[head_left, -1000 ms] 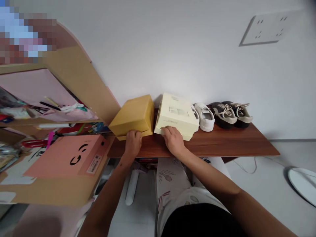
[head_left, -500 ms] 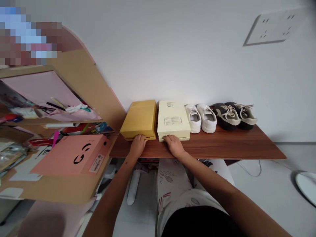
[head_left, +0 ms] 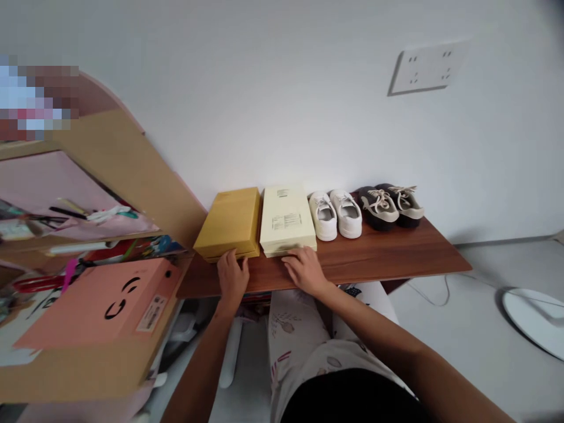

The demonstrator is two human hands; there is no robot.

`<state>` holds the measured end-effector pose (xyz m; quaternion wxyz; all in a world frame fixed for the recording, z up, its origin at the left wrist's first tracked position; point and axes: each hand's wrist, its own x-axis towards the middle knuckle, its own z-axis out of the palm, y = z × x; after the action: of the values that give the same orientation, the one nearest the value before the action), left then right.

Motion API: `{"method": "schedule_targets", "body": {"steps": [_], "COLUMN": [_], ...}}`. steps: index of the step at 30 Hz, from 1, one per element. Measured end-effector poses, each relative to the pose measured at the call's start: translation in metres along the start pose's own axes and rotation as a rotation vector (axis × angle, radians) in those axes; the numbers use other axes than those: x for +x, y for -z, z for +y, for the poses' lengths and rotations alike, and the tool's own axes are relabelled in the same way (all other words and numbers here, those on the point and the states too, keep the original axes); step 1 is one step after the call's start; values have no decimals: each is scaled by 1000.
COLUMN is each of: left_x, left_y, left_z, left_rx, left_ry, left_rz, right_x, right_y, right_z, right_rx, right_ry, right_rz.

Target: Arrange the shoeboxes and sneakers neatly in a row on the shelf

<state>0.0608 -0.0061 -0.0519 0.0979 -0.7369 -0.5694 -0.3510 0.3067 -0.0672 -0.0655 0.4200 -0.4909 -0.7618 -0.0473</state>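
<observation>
Two closed boxes lie side by side on a dark wooden board (head_left: 374,261). At the front edge of the yellow box (head_left: 231,220) is my left hand (head_left: 232,275), its fingers apart and holding nothing. My right hand (head_left: 305,269) is at the near edge of the cream box (head_left: 287,220), fingers loosely spread with nothing gripped. Whether the fingertips touch the boxes is hard to tell. Right of the cream box stands a pair of white sneakers (head_left: 335,214), followed by a pair of dark shoes (head_left: 390,205) with beige laces and toes.
A pink box (head_left: 101,299) lies on the wooden desk (head_left: 88,376) at left, under cluttered shelves (head_left: 79,211). The white wall with a socket plate (head_left: 425,69) rises behind the board. A white round base (head_left: 535,317) and a cable are on the floor at right.
My hands have loosened from the front edges of the two boxes and their fingers have spread. The view has turned slightly right; the boxes and shoes keep their order on the board.
</observation>
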Motion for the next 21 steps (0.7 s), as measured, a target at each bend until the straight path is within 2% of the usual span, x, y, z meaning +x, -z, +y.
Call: {"method": "schedule_targets", "body": {"steps": [2,4,6,8,9,11,12,14,17,19,21], "left_x": [-3,-4,1,13,22,43,52,68,75,71,66], "left_y": [5,4,-7,-28,-41,-67,-80,-98,-114,-118,-122], "left_z": [34,83,143,204,231,272,285,296,290,281,275], "left_rx": [-89,-221,-372,-487,-487,-368,-296,-205,-269,-394,-532], "left_ry": [-8,-61,-159,-303,-322,-162,-47,141,216,284,416], "left_rz": [77,77,-36,-240,-310,-350,-372,-405,-369,-283,-204], "right_x": [-11,-15,-10,1,6,15,17,17,5,-6,-17], "right_y": [32,61,79,86,86,84,84,85,90,89,86], "right_z": [20,50,85,117,130,149,155,162,165,162,156], "right_rx": [-8,-61,-138,-186,-185,-124,-79,13,208,448,724], "right_ry": [-96,-265,-435,-556,-600,-658,-677,-720,-874,-1000,-1087], "right_rz": [112,239,318,299,266,198,183,219,432,595,704]}}
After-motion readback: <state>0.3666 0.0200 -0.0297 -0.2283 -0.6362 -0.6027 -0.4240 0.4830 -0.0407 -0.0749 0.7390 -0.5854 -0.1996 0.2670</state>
